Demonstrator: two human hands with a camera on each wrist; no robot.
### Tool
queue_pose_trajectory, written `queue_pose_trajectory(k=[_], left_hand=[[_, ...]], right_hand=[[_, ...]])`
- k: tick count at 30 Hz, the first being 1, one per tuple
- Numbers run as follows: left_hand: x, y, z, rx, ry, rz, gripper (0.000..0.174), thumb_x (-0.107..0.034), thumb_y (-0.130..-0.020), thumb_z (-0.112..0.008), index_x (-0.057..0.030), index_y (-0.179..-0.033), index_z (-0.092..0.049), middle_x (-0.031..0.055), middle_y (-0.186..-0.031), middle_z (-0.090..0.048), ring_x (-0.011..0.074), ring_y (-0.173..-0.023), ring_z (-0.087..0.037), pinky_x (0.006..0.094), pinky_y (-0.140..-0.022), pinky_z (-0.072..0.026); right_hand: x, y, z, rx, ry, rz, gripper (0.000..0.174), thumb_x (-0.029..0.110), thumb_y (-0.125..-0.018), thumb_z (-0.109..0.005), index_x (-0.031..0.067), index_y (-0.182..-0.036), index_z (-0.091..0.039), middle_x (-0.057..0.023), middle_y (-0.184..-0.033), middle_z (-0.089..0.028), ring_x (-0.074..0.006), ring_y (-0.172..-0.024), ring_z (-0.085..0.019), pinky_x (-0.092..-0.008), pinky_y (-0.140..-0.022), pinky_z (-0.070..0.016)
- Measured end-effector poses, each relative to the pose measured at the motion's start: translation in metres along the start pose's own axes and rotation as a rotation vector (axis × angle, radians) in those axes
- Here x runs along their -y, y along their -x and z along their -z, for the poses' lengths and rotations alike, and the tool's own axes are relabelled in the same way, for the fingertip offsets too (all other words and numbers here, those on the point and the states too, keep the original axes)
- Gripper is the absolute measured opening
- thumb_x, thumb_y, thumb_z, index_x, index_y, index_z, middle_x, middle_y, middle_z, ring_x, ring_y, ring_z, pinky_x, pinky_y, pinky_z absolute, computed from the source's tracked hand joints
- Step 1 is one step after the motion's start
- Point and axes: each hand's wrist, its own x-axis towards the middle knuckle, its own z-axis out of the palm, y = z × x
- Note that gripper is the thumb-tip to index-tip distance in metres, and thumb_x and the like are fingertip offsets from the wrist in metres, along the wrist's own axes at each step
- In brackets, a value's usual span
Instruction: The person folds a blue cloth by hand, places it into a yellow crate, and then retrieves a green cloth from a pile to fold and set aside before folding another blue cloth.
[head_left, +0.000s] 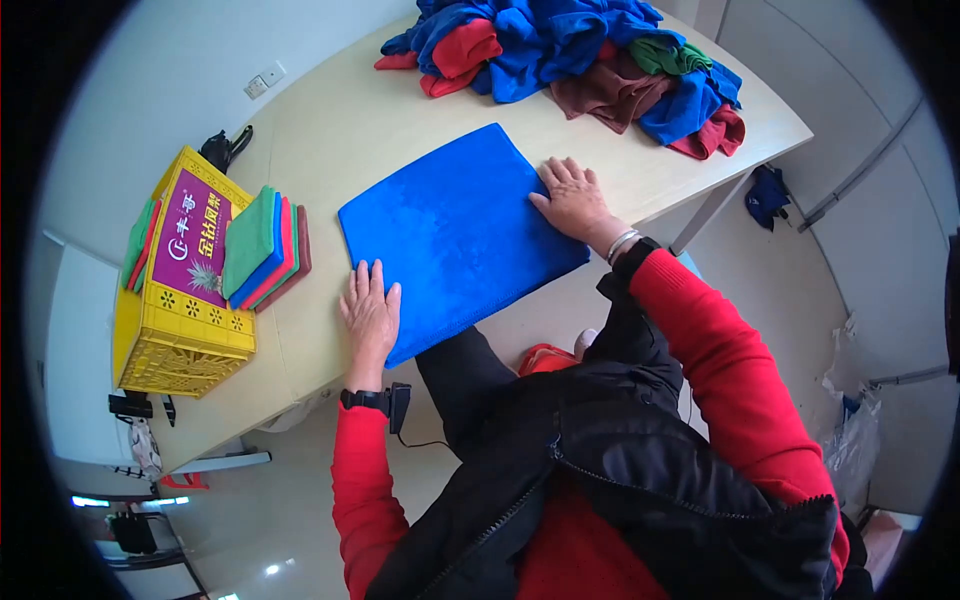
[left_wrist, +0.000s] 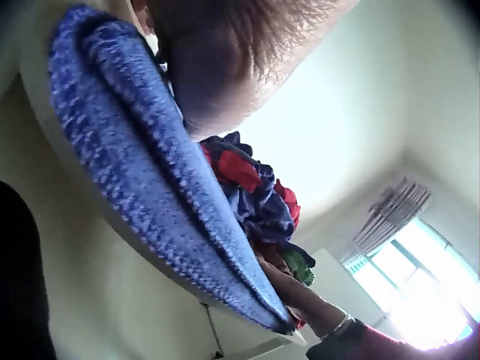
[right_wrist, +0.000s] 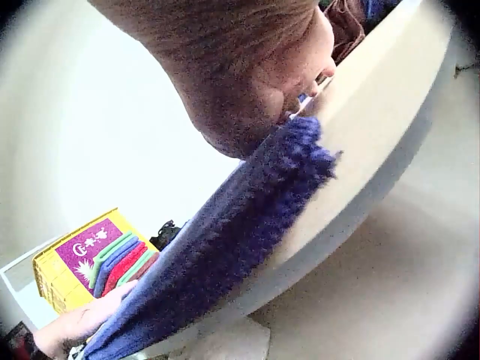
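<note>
My black vest (head_left: 600, 470), red sleeves (head_left: 720, 340) outstretched, left hand (head_left: 370, 305) and right hand (head_left: 572, 198) palms down at the blue cloth (head_left: 455, 235) edges on the desk (head_left: 330, 140), each grip apart, fingers straight, window (left_wrist: 405, 277) only in the left wrist view

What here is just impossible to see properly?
- Left wrist view: the left hand is a close blur, its fingers cut off by the top edge.
- Right wrist view: the palm of the right hand hides most of its fingers.
- Head view: the cloth pile runs off the top edge; folded cloths hide the yellow crate inside.
</note>
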Motion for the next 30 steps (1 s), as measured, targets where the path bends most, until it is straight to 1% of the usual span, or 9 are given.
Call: queue_pose_trajectory(k=[2,4,6,9,14,21,26,28,30], left_hand=[[-0.006,-0.003,0.002,0.030,-0.014,0.014,0.061,-0.047,-0.106,-0.037,-0.0135,-0.157,-0.034,0.0138,-0.164,-0.027,0.0333,-0.153,-0.021,0.0544,-0.122,-0.0165],[-0.019,-0.014,0.001,-0.034,-0.007,-0.092,0.061,-0.047,-0.106,-0.038,-0.0141,-0.156,-0.035,0.0141,-0.164,-0.028,0.0339,-0.152,-0.022,0.0553,-0.121,-0.0164],[-0.030,-0.023,-0.001,-0.070,-0.008,-0.150,0.060,-0.047,-0.105,-0.039,-0.0143,-0.156,-0.035,0.0142,-0.164,-0.029,0.0342,-0.152,-0.022,0.0558,-0.121,-0.0164],[-0.042,-0.040,-0.006,-0.026,0.006,-0.210,0.059,-0.046,-0.105,-0.041,-0.0158,-0.156,-0.035,0.0141,-0.163,-0.029,0.0344,-0.152,-0.023,0.0552,-0.121,-0.0160],[-0.027,-0.036,-0.014,-0.020,0.011,-0.163,0.060,-0.046,-0.104,-0.043,-0.0149,-0.155,-0.037,0.0157,-0.162,-0.031,0.0349,-0.151,-0.024,0.0571,-0.121,-0.0156],[0.013,-0.009,-0.010,-0.033,0.000,-0.043,0.058,-0.045,-0.105,-0.042,-0.0159,-0.156,-0.037,0.0127,-0.164,-0.029,0.0343,-0.151,-0.024,0.0517,-0.122,-0.0163],[-0.001,0.015,0.000,-0.145,-0.070,-0.060,0.060,-0.044,-0.103,-0.047,-0.0110,-0.153,-0.040,0.0157,-0.161,-0.033,0.0348,-0.149,-0.028,0.0563,-0.121,-0.0170],[-0.040,0.025,0.003,-0.172,-0.014,-0.234,0.061,-0.043,-0.102,-0.050,-0.0091,-0.152,-0.041,0.0163,-0.160,-0.035,0.0352,-0.148,-0.031,0.0561,-0.121,-0.0179],[-0.065,0.032,0.000,-0.186,0.017,-0.321,0.061,-0.042,-0.102,-0.051,-0.0081,-0.151,-0.042,0.0166,-0.159,-0.035,0.0354,-0.147,-0.032,0.0560,-0.121,-0.0183]], right_hand=[[0.014,-0.003,-0.008,-0.056,0.018,0.049,0.066,0.050,-0.103,-0.044,0.0105,-0.155,-0.036,-0.0125,-0.163,-0.031,-0.0341,-0.152,-0.024,-0.0523,-0.123,-0.0188],[0.040,-0.008,-0.020,-0.159,0.043,0.148,0.066,0.050,-0.103,-0.045,0.0109,-0.155,-0.035,-0.0124,-0.163,-0.030,-0.0348,-0.152,-0.023,-0.0534,-0.122,-0.0192],[0.073,-0.020,-0.019,-0.110,0.016,0.263,0.066,0.050,-0.103,-0.044,0.0121,-0.156,-0.035,-0.0122,-0.164,-0.029,-0.0356,-0.152,-0.023,-0.0547,-0.122,-0.0182],[0.106,-0.040,-0.020,-0.032,0.012,0.304,0.066,0.051,-0.104,-0.041,0.0129,-0.157,-0.033,-0.0130,-0.163,-0.030,-0.0360,-0.153,-0.022,-0.0558,-0.123,-0.0165],[0.095,-0.047,-0.030,0.017,0.018,0.302,0.066,0.054,-0.104,-0.036,0.0154,-0.158,-0.033,-0.0107,-0.165,-0.028,-0.0345,-0.153,-0.021,-0.0546,-0.123,-0.0149],[0.010,-0.038,-0.025,-0.096,0.057,0.230,0.064,0.052,-0.103,-0.041,0.0143,-0.154,-0.039,-0.0125,-0.162,-0.033,-0.0357,-0.151,-0.026,-0.0525,-0.122,-0.0204],[0.015,0.004,-0.015,-0.146,0.184,0.075,0.064,0.050,-0.102,-0.046,0.0134,-0.154,-0.039,-0.0136,-0.160,-0.036,-0.0355,-0.150,-0.029,-0.0527,-0.122,-0.0217],[0.052,0.033,-0.020,-0.246,-0.057,0.268,0.064,0.047,-0.100,-0.052,0.0123,-0.152,-0.042,-0.0141,-0.158,-0.039,-0.0347,-0.148,-0.033,-0.0533,-0.122,-0.0225],[0.088,0.058,-0.024,-0.223,-0.086,0.415,0.062,0.046,-0.099,-0.054,0.0118,-0.150,-0.045,-0.0134,-0.157,-0.040,-0.0345,-0.147,-0.035,-0.0525,-0.122,-0.0233]])
